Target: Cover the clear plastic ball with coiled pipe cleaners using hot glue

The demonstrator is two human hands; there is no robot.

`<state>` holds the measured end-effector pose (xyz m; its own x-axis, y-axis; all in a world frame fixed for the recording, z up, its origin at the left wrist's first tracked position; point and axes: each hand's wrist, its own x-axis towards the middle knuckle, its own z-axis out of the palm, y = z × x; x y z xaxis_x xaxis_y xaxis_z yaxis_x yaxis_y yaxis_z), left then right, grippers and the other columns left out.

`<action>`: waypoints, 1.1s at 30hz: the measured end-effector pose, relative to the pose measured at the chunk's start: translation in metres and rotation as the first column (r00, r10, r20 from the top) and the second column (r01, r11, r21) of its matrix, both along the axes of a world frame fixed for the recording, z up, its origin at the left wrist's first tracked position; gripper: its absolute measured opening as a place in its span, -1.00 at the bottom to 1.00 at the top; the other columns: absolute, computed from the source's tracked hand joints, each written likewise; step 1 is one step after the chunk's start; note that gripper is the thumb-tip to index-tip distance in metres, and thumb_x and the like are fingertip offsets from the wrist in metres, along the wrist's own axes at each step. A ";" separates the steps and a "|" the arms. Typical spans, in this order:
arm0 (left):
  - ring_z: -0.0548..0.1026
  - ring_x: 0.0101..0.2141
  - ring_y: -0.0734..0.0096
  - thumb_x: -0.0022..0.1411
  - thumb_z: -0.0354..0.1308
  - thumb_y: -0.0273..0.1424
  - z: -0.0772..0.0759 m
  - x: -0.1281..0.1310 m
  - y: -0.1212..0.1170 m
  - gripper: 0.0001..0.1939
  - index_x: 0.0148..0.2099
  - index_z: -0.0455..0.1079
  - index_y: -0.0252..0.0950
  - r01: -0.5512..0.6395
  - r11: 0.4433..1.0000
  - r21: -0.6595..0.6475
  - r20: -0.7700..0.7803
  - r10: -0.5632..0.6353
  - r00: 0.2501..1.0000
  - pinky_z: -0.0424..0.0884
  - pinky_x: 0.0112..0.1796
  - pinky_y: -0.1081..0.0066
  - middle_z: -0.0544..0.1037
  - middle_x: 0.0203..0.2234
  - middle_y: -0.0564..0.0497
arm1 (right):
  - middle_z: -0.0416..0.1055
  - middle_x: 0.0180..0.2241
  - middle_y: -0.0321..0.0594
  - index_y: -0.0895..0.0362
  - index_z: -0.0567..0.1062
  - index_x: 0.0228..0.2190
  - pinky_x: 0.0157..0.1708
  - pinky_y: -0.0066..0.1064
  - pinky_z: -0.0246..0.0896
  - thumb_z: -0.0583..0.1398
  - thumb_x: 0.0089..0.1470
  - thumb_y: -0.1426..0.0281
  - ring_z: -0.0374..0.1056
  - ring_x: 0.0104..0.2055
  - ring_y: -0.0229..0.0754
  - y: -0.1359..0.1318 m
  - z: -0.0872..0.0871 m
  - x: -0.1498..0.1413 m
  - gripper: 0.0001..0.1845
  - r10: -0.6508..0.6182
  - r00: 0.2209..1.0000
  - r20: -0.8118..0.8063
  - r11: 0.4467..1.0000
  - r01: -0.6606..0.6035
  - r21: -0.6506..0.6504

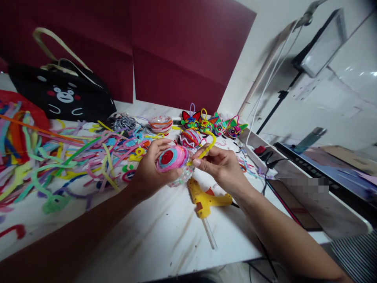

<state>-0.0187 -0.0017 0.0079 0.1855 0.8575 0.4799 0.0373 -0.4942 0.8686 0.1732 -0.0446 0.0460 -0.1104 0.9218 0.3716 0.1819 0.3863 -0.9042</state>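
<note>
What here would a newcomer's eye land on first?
Probably the ball in the left hand, with its red centre ringed in blue and pink, and the yellow strip in the right hand. Next, the bright tangle of fuzzy strips spread across the left side, then the yellow glue gun lying just below the hands.

From the wearer's head, the one camera looks forward and down over the surface [153, 239], both forearms reaching in close.
</note>
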 end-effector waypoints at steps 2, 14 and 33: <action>0.53 -0.07 0.11 -0.19 0.39 -0.29 -0.001 0.000 0.001 -0.27 0.06 0.23 -0.23 0.012 1.000 0.010 0.015 -0.012 1.000 0.51 -0.13 0.22 0.50 -0.04 -0.15 | 0.42 -0.41 -0.25 0.12 0.59 -0.43 -0.35 -0.37 0.20 0.43 -0.13 0.00 0.28 -0.38 -0.22 0.000 0.000 0.001 -0.56 -0.006 1.000 -0.009 1.000 0.006 -0.004; 0.52 -0.02 0.12 -0.13 0.41 -0.28 -0.009 0.000 0.001 -0.26 0.11 0.23 -0.23 0.042 0.996 0.079 0.032 -0.045 0.998 0.51 -0.09 0.26 0.50 0.00 -0.14 | 0.39 -0.42 -0.26 0.11 0.59 -0.38 -0.31 -0.32 0.22 0.42 -0.09 0.02 0.30 -0.34 -0.17 0.000 -0.005 0.006 -0.58 -0.024 1.000 0.007 1.000 0.024 -0.008; 0.52 -0.01 0.06 -0.18 0.36 -0.28 -0.004 0.002 -0.003 -0.26 0.08 0.20 -0.23 -0.016 0.998 0.063 -0.062 0.020 0.998 0.50 -0.07 0.20 0.50 -0.03 -0.16 | 0.42 -0.42 -0.24 0.12 0.58 -0.41 -0.36 -0.37 0.17 0.39 -0.04 0.01 0.26 -0.37 -0.20 0.000 -0.012 0.000 -0.59 -0.026 0.998 0.056 0.999 0.025 0.030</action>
<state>-0.0168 -0.0045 0.0036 0.2017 0.8295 0.5208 0.1004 -0.5464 0.8315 0.1731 -0.0447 0.0341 -0.1085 0.9134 0.3922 0.2422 0.4070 -0.8808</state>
